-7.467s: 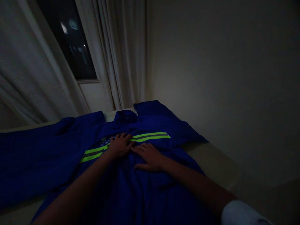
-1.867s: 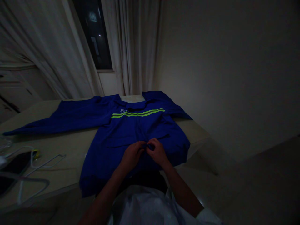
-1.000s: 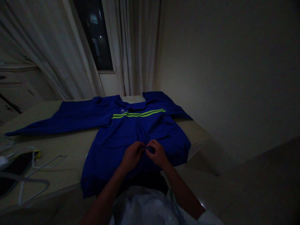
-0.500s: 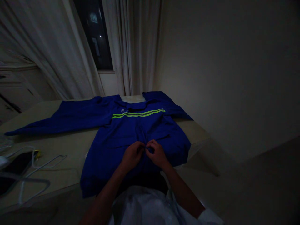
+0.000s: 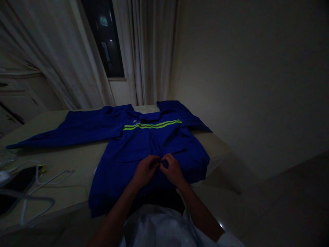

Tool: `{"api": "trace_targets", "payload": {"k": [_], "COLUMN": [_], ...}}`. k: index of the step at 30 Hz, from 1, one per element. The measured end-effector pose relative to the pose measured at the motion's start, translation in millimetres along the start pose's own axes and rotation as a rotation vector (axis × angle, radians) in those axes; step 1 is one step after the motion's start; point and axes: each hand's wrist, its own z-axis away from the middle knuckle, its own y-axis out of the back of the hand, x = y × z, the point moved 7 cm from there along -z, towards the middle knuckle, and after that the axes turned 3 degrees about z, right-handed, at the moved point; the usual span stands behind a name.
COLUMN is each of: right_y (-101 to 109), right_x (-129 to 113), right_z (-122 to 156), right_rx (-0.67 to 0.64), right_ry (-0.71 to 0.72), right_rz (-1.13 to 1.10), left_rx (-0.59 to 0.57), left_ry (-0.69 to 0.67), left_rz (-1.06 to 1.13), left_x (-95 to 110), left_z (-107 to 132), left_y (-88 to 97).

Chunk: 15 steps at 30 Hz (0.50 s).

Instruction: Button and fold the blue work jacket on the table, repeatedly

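A blue work jacket [image 5: 133, 147] with two yellow-green reflective stripes [image 5: 151, 125] across the chest lies front up on a pale table [image 5: 69, 164]. One sleeve stretches far to the left. My left hand [image 5: 144, 170] and my right hand [image 5: 172, 170] meet at the jacket's front opening near the hem. Both pinch the fabric there, fingers curled, fingertips almost touching. What sits between the fingertips is too dark to make out.
White clothes hangers [image 5: 38, 178] and a dark phone [image 5: 19, 178] lie at the table's left. Curtains [image 5: 144, 51] and a dark window [image 5: 106, 37] stand behind the table. A bare wall [image 5: 244, 75] runs along the right. The table's right edge [image 5: 223, 151] is close to the jacket.
Earlier my hands lay flat on the chest stripes; now they pinch the front opening near the hem. Over the last second they barely shifted.
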Motion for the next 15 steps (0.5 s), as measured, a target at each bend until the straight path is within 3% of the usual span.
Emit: {"api": "trace_targets", "payload": {"k": [8,15], "right_y": [1.2,-0.9], "right_x": [-1.4,0.5], "right_z": [3.5,2.9], "right_rx": [0.024,0.034], "right_ry": [0.027,0.038], "right_rz": [-0.046,-0.051], "left_rx": [-0.007,-0.029], "left_ry": [0.008,-0.067], "left_rz": [-0.04,-0.063], "left_x": [-10.3,-0.7], "left_z": [-0.8,1.3], "left_y": [-4.0,-3.1]}}
